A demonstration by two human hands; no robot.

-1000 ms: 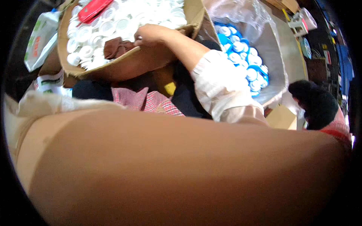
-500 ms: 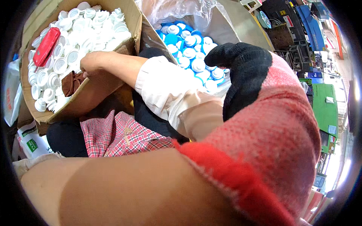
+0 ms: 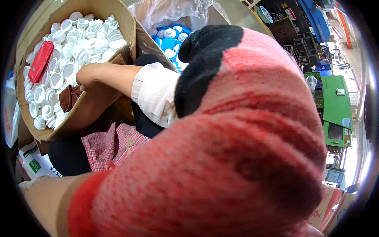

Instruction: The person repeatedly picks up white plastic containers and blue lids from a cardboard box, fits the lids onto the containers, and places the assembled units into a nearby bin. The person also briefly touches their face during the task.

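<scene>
Large and close, my left hand (image 3: 213,71) wears a red knitted glove with black-coated fingers. Its fingers are curled; whatever may be inside them is hidden. The glove covers much of the view, including part of my right forearm. My bare right hand (image 3: 87,76) comes out of a white sleeve and is closed at the near rim of a cardboard box (image 3: 92,104). A crumpled brown cloth (image 3: 70,98) touches its fingers; what they grip is not clear. White plastic caps (image 3: 81,47) fill the box, and a red pouch-like object (image 3: 41,62) lies on them.
Behind the glove stands a plastic-lined box (image 3: 143,37) of blue and white caps (image 3: 169,42). Pink checked fabric (image 3: 112,144) lies below the cardboard box. A white printed bag (image 3: 37,162) is at lower left. A green machine (image 3: 335,102) stands at the right.
My gloved left hand has moved left and closer, now covering more of the blue caps and my right sleeve. My right hand stays at the box rim. The view has shifted slightly.
</scene>
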